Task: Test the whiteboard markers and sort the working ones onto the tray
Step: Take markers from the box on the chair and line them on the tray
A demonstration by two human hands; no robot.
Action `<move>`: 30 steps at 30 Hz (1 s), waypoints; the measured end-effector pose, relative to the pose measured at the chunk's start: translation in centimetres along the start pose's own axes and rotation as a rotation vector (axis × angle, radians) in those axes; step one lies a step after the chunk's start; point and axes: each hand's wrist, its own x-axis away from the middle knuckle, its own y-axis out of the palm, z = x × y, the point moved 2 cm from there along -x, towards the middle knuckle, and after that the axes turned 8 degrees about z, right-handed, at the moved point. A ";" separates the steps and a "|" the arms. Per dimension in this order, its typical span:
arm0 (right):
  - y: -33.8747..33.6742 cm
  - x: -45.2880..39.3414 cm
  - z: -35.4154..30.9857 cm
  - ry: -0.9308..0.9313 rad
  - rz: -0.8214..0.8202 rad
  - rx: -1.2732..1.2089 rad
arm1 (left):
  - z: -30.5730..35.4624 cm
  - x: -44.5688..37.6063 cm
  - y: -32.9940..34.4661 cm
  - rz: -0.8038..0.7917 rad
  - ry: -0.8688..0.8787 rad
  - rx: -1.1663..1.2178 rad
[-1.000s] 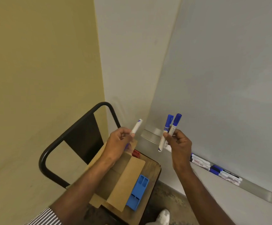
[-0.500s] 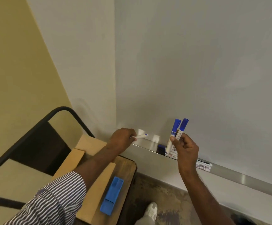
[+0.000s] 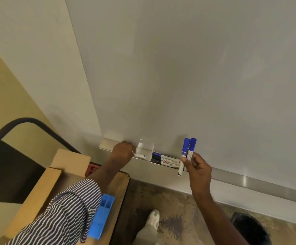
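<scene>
My left hand (image 3: pixel 123 152) pinches a white-barrelled marker (image 3: pixel 140 155), blue end pointing right, low over the left end of the metal marker tray (image 3: pixel 232 175) under the whiteboard (image 3: pixel 196 68); can't tell if it touches the ledge. My right hand (image 3: pixel 197 167) pinches two blue-capped markers (image 3: pixel 187 154) together, upright, caps up, in front of the board just above the tray. A few more markers (image 3: pixel 165 159) lie in the tray between my hands, blue and dark caps to the left. Step, as I judge it: sorting, setting the left-hand marker down on the tray as a working one; no test stroke visible on the board. Next move calls for lowering it flat into the ledge so it doesn't roll off, letting go, then passing one of the right-hand pair over, uncapping and scribbling on the board. Cardboard box (image 3: pixel 69 161) and blue plastic organiser (image 3: pixel 102 216) sit on the small wooden table (image 3: pixel 122 181) lower left, under my striped sleeve (image 3: pixel 64 213), with a black chair frame (image 3: pixel 28 120) behind.
</scene>
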 end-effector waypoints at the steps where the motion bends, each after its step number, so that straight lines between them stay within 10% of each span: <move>1: 0.0 0.0 0.2 0.003 0.001 -0.003 | 0.0 -0.1 0.3 0.004 -0.001 0.006; 30: 2.2 -1.8 1.6 -0.275 -0.168 0.371 | 0.1 0.6 0.7 0.042 0.056 0.383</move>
